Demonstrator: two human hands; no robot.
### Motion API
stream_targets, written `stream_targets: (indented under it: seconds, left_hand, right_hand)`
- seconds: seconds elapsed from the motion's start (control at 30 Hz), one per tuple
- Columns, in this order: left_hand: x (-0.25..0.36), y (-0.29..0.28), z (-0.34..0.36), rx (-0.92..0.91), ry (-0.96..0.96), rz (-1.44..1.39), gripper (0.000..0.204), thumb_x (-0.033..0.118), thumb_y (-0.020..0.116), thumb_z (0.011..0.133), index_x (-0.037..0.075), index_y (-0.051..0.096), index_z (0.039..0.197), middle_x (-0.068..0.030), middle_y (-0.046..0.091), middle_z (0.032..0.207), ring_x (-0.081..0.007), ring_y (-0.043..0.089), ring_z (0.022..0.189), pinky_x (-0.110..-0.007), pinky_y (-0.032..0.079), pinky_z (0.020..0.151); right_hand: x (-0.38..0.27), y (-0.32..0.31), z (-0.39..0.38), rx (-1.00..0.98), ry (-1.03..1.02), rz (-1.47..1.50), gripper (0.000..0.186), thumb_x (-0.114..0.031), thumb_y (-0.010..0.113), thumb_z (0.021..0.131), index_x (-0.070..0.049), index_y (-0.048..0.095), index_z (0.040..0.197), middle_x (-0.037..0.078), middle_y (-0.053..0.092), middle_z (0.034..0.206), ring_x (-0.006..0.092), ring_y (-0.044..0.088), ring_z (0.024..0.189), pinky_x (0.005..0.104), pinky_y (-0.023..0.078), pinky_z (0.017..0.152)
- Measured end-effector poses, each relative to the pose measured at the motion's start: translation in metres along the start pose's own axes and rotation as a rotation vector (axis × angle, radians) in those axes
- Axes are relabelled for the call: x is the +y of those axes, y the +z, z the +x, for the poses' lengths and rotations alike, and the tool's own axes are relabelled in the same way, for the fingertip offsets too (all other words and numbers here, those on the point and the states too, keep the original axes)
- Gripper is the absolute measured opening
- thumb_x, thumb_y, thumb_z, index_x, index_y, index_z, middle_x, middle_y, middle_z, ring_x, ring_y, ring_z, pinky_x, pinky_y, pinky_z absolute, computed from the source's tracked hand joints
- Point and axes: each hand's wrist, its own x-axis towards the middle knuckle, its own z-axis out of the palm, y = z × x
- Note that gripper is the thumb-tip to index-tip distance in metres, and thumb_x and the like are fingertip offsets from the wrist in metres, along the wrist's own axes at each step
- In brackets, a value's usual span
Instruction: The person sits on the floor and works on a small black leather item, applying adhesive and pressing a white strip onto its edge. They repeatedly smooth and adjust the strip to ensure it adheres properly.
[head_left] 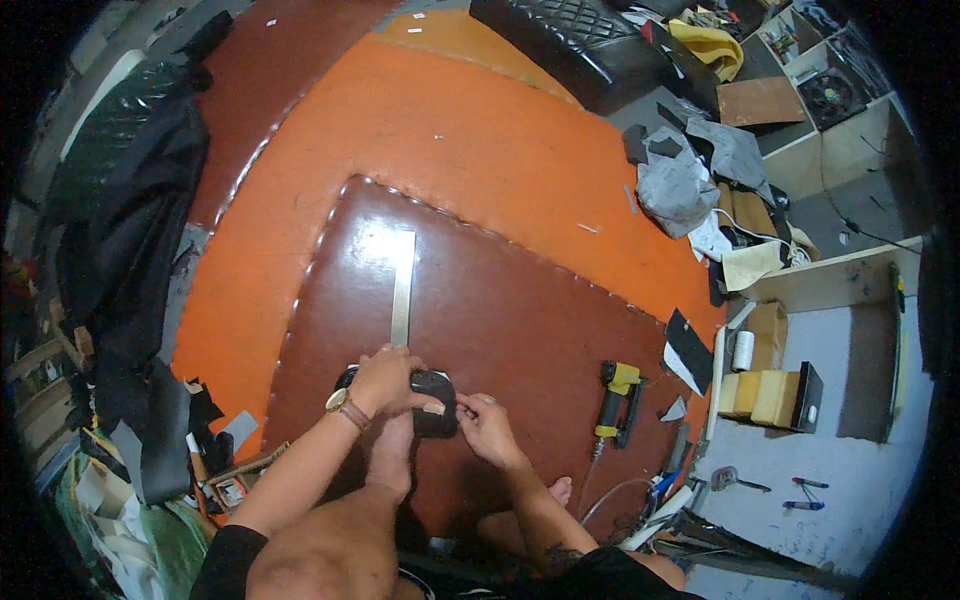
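Low in the middle of the head view, my left hand point(385, 385) bends over a small black padded-looking piece point(435, 388) beside my bare foot. Its thumb lies across the piece and its fingers curl over the far end, touching the near end of a steel ruler point(403, 285). At the piece's right edge, the fingertips of my right hand point(485, 428) are pinched together. What they hold there, if anything, is too small to make out. A watch with a brown strap point(347, 408) sits on my left wrist.
Beneath me is a brown mat point(480, 290) over an orange one point(450, 120). A yellow-and-black air stapler point(617, 400) with a hose lies to the right, near a white shelf unit point(825, 345) with foam blocks point(765, 395). Black sheeting point(135, 220) is heaped on the left.
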Motion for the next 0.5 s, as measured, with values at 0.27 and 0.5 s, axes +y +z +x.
stream_targets:
  seconds: [0.27, 0.5]
  left_hand:
    - [0.002, -0.001, 0.014, -0.056, -0.156, -0.07, 0.084, 0.078, 0.087, 0.067, 0.005, 0.083, 0.109, -0.0212, 0.076, 0.119, -0.0392, 0.07, 0.119, -0.055, 0.053, 0.103]
    - [0.005, -0.005, 0.016, -0.072, -0.249, -0.008, 0.095, 0.084, 0.084, 0.063, 0.003, 0.081, 0.111, -0.0209, 0.075, 0.123, -0.0389, 0.07, 0.12, -0.056, 0.053, 0.103]
  right_hand:
    - [0.011, 0.013, -0.005, 0.159, -0.141, -0.271, 0.027, -0.004, 0.065, 0.095, -0.001, 0.073, 0.121, 0.019, 0.073, 0.114, 0.041, 0.067, 0.113, 0.0492, 0.055, 0.097]
    - [0.007, 0.01, -0.008, 0.144, -0.211, -0.584, 0.022, -0.012, 0.066, 0.095, -0.01, 0.075, 0.115, 0.01, 0.076, 0.109, 0.0368, 0.064, 0.111, 0.0486, 0.053, 0.09]
